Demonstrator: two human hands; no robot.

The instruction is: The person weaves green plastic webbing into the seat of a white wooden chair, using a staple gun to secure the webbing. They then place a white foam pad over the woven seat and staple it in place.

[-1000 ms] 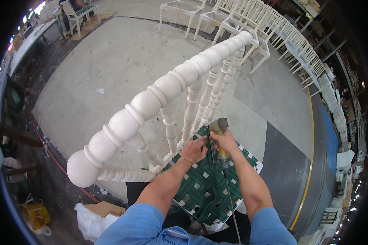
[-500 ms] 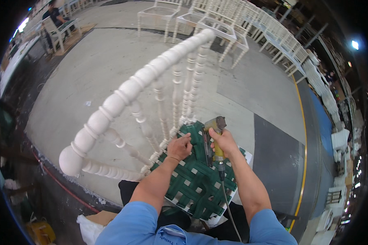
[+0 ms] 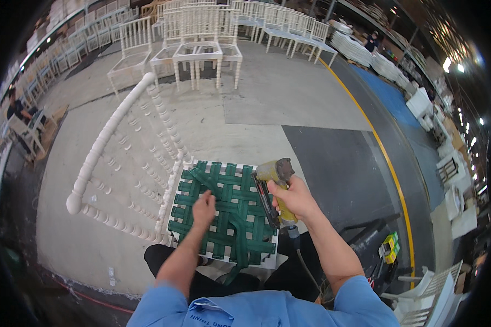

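A white chair with turned, beaded spindles lies tipped in front of me, its backrest reaching out to the left. Dark green webbing is woven across its seat frame. My left hand hovers low over the weave with fingers drawn together, beside a slanting strap; what they hold, if anything, is hidden. A loose green strap curves over the seat and hangs off its near edge. In my right hand is a yellow nail or staple gun, held at the seat's right edge, with a hose running down from it.
Rows of white chairs stand at the back. A person sits at the far left beside a chair. A yellow-and-green box lies right of my knee, and another white chair is at lower right. A yellow line crosses the floor.
The view has swung to the right, and the chair seat appears more squarely before me. My left hand has come away from the backrest side. The gun sits nearer the seat's right edge.
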